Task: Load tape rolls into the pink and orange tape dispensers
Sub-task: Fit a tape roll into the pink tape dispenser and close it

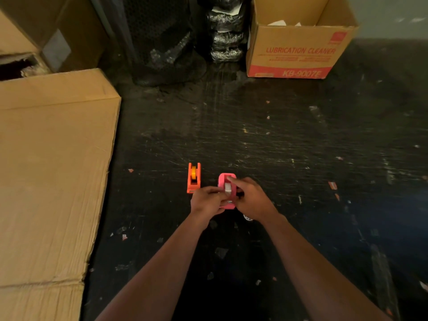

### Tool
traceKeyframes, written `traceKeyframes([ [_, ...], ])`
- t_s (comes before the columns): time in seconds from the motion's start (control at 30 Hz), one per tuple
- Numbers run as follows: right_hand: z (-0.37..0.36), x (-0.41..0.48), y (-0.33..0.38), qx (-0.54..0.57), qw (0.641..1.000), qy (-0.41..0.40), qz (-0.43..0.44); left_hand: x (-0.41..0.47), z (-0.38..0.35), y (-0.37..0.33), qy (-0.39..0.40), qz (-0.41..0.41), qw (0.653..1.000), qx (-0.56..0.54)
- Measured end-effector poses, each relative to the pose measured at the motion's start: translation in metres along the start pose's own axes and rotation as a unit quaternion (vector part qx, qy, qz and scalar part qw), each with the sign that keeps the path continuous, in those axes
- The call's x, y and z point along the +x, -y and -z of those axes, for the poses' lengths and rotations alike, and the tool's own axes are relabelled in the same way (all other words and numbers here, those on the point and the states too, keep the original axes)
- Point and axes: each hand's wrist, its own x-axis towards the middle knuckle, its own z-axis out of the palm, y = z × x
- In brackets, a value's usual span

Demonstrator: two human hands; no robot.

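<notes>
The pink dispenser [223, 181] stands on the dark floor between both hands, a pale tape roll [228, 188] set inside it. My left hand [207, 201] pinches the dispenser's near left side. My right hand [251, 199] grips its right side, the forefinger resting on top of the roll. To the left stands the orange dispenser [193, 178], apart from my hands, with a yellow-orange roll [193, 171] in it. A small white round piece [247, 217] peeks out under my right wrist.
A large flat cardboard box [53, 170] fills the left side. An open carton marked "Lubrication Cleaner" [296, 52] stands at the back right. Black wrapped bundles [227, 35] lean at the back. Paper scraps litter the scratched black floor [278, 140].
</notes>
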Motion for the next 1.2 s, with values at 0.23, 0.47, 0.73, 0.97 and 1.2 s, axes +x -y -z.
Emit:
traceKeyframes([
  [0.23, 0.003, 0.004, 0.000, 0.017, 1.000, -0.004, 0.007, 0.003, 0.001, -0.008, 0.015, -0.008, 1.000, -0.001],
  [0.47, -0.004, 0.001, 0.007, 0.004, 0.999, -0.045, -0.004, 0.002, 0.003, -0.001, 0.002, -0.018, 1.000, -0.004],
  [0.73, -0.009, -0.001, 0.019, 0.009, 0.995, -0.090, -0.036, 0.001, -0.001, 0.012, -0.010, -0.017, 1.000, -0.011],
  [0.97, -0.006, 0.002, 0.023, 0.015, 0.995, -0.084, -0.056, 0.003, -0.002, 0.011, 0.000, -0.023, 0.999, -0.034],
  [1.2, -0.002, 0.003, 0.022, 0.019, 0.996, -0.070, -0.057, 0.003, -0.002, 0.012, 0.007, -0.023, 0.998, -0.055],
])
